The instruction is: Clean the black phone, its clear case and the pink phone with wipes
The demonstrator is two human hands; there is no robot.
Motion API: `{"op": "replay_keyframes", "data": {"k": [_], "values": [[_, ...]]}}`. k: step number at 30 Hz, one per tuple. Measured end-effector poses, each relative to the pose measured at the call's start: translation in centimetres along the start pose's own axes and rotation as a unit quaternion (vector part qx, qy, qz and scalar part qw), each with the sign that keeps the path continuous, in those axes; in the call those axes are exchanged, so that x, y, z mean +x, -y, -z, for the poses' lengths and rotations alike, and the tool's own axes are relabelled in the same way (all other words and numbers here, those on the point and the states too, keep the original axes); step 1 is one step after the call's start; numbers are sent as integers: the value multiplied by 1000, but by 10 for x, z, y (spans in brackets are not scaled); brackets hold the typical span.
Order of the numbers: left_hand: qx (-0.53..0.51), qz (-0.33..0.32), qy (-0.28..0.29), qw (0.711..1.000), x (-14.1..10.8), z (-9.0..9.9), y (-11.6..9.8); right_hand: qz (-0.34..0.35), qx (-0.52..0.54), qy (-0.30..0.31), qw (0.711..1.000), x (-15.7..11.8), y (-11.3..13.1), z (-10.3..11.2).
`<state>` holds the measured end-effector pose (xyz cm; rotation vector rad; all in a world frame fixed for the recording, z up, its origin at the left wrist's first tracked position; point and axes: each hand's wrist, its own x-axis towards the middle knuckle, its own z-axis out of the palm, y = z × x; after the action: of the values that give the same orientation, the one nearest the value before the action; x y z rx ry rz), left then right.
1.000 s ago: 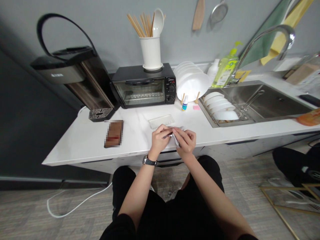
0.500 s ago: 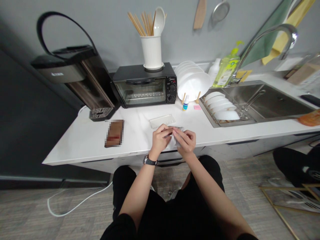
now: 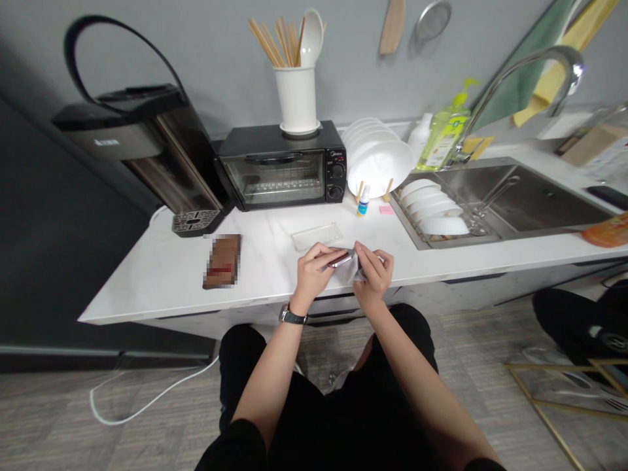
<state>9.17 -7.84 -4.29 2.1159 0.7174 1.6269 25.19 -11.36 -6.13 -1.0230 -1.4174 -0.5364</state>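
Over the front edge of the counter, my left hand (image 3: pixel 313 269) is closed on a phone (image 3: pixel 342 258), whose silvery edge shows beside the fingers. My right hand (image 3: pixel 375 275) pinches a grey cloth (image 3: pixel 360 273) at the phone's right end. Part of the cloth hangs below the phone, and the fingers hide much of both. Just behind my hands a clear phone case (image 3: pixel 316 237) lies flat on the white counter (image 3: pixel 267 261). Farther back stands a small spray bottle (image 3: pixel 363 201) with a blue label, and a pink pad (image 3: pixel 386 210) lies to its right.
A blurred-out brown item (image 3: pixel 223 261) lies left on the counter. Behind are a water dispenser (image 3: pixel 147 137), a toaster oven (image 3: pixel 284 171) and racked plates (image 3: pixel 380 167). To the right, bowls (image 3: pixel 436 209) stand in the sink (image 3: pixel 540 196). Another person's dark-clothed leg (image 3: pixel 564 327) shows far right.
My right hand has moved a little right, away from my left, with the cloth. More of the phone's edge now shows between my hands.
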Motion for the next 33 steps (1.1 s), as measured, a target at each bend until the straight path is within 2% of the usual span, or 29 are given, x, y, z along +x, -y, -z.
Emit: {"op": "replay_keyframes", "data": {"k": [3, 5, 9, 12, 15, 19, 23, 33], "values": [[6, -10, 6, 1000, -1, -1, 2, 3, -5, 12, 1000, 0, 4, 2], [20, -8, 11, 1000, -2, -1, 2, 30, 0, 26, 999, -3, 9, 2], [-18, 38, 29, 999, -3, 1, -2, 106, 4, 46, 993, -9, 23, -2], [-46, 58, 40, 996, -3, 3, -4, 130, 36, 34, 990, -10, 29, -5], [-19, 41, 37, 998, -3, 2, -1, 120, 56, 22, 991, -8, 22, -5], [4, -13, 6, 1000, -2, 0, 3, 69, 33, 19, 997, -1, 1, 1], [-8, -21, 8, 1000, -2, -2, 5, 35, -3, 24, 999, 6, -11, 5], [4, -32, -2, 999, 0, -2, 4, 22, -7, 26, 999, 5, 8, 4]]}}
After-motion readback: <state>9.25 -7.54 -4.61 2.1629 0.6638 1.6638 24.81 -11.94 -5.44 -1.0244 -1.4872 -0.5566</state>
